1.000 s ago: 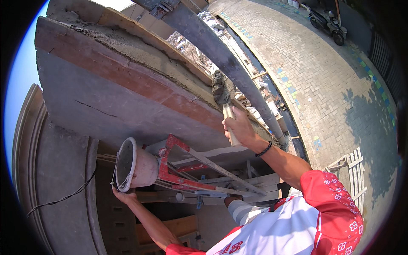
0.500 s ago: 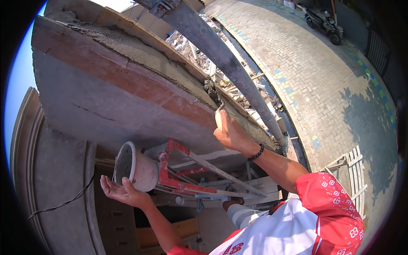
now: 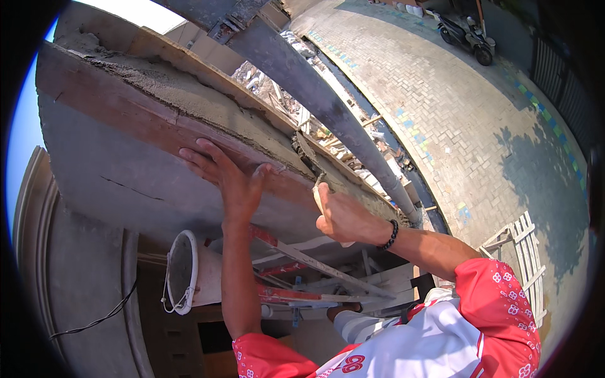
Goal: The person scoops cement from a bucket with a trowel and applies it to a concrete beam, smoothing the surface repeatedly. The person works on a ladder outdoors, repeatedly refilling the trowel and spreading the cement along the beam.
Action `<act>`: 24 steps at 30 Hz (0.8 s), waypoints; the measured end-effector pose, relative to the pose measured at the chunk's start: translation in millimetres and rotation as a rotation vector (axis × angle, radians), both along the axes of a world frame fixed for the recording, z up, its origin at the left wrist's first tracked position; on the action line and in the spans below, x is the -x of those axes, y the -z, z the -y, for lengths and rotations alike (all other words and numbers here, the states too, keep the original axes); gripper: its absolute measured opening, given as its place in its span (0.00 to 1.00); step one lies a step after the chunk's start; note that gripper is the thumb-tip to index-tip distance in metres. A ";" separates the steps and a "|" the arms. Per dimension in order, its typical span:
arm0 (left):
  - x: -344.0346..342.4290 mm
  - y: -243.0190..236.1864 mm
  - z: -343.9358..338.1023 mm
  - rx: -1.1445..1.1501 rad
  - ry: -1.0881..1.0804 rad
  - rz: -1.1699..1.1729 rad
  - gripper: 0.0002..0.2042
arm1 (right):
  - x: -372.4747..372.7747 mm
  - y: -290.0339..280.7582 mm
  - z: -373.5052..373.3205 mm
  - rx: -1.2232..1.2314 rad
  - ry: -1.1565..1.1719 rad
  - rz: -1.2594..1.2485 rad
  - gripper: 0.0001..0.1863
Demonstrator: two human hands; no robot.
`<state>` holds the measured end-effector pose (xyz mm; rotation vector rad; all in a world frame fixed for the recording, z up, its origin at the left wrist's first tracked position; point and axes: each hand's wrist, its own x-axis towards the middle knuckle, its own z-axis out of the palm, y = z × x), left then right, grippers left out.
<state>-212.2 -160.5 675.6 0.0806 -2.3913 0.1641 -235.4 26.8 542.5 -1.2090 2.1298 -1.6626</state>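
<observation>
My left hand [image 3: 232,183] lies spread against the face of a reddish-brown wooden board [image 3: 126,110] that edges the top of a grey wall [image 3: 132,164]. My right hand [image 3: 350,217] is closed round the pale handle of a trowel [image 3: 320,189]. The mortar-smeared trowel blade rests at the wet grey mortar [image 3: 189,88] between this board and a second wooden board [image 3: 208,69] behind it. Part of the blade is hard to tell from the mortar.
A pale bucket [image 3: 205,280] stands below my left forearm, beside a red and white metal frame [image 3: 302,258]. A slanting grey metal post [image 3: 321,94] rises just beyond the mortar. A black cable [image 3: 120,305] hangs at left. Farther off are a paved lane [image 3: 403,75] and a motorbike [image 3: 466,41].
My left hand has moved up from beside the bucket onto the board face. My right hand keeps hold of the trowel, whose blade has turned and now carries less of a mortar lump.
</observation>
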 end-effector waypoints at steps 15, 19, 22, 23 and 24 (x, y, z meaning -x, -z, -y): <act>5.9 4.4 1.8 -0.063 0.048 -0.041 0.65 | -3.6 -82.9 2.4 -0.277 -0.070 0.010 0.18; 6.4 3.8 -2.5 -0.085 0.040 -0.034 0.63 | -2.6 -108.3 0.2 -0.468 -0.144 0.126 0.18; 7.8 4.8 -2.8 -0.073 0.047 -0.048 0.63 | -0.5 -105.0 5.6 -0.483 -0.145 0.026 0.18; 8.9 5.7 -2.2 -0.065 0.046 -0.049 0.63 | -2.5 -104.1 4.8 -0.454 -0.150 -0.032 0.19; 9.5 6.7 -2.3 -0.057 0.047 -0.051 0.63 | -5.1 -103.2 2.8 -0.426 -0.154 -0.091 0.19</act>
